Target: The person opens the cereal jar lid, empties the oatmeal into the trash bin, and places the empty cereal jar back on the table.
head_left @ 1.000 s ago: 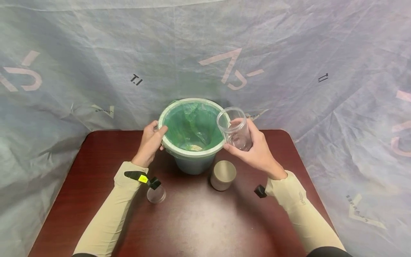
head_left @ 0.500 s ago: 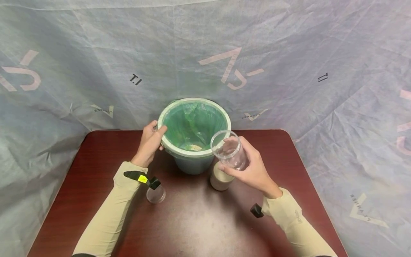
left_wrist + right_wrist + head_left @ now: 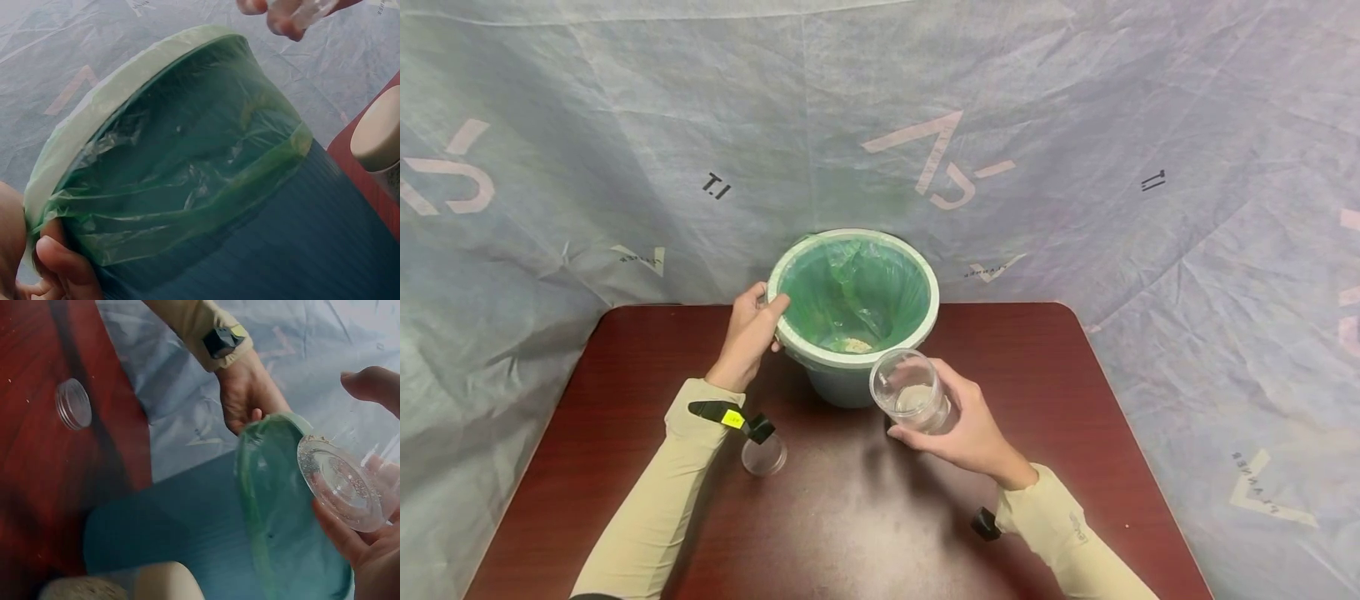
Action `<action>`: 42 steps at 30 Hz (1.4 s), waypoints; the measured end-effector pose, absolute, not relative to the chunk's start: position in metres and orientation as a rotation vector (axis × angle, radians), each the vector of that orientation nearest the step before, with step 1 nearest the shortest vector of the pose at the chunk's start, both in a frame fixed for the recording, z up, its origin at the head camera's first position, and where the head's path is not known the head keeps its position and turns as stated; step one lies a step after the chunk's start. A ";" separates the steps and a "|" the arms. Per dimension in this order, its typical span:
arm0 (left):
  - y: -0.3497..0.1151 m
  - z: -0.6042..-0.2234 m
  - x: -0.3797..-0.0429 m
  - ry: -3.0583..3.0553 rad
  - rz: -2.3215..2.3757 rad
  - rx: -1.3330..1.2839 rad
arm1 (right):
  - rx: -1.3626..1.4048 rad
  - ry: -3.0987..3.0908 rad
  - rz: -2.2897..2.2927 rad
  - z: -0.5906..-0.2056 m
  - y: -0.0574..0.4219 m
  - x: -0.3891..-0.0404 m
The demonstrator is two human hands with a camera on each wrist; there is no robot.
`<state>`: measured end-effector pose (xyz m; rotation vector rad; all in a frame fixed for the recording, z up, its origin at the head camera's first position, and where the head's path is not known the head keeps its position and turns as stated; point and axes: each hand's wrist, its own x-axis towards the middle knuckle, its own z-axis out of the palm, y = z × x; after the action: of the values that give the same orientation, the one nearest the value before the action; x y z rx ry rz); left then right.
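Backdrop cloth (image 3: 820, 100), left of the bin: black print (image 3: 717, 186) that I read as "T.I".
Backdrop cloth, right side: a slanting black mark (image 3: 1153, 180), two stems side by side, perhaps the same letters.
Pale V (image 3: 992, 268) behind the bin: small dark capitals ran across it, seemingly ending in "NNER"; the start was blurred.
Pale V (image 3: 1273, 492) at far right: similar capitals, only partly legible.
Pale V (image 3: 643, 258) at left: lettering too small for me to read.
Big pink shapes (image 3: 940, 158) up the middle: angular strokes and a hook; I couldn't tell which letters.
Yellow tag (image 3: 732, 418), left wrist strap: tiny dark print, unreadable.
Right sleeve (image 3: 1060, 521): dark lettering, too blurred to make out.
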<state>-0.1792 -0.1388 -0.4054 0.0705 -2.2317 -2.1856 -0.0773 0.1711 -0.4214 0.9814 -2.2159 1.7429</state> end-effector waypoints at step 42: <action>-0.139 -0.408 -0.179 -2.201 -2.177 0.074 | 0.922 -2.310 1.743 -0.478 0.105 -0.060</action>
<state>-0.1789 -0.1385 -0.4076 0.0740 -2.2013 -2.1773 -0.0599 0.1052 -0.4779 0.9223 -2.3102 1.7427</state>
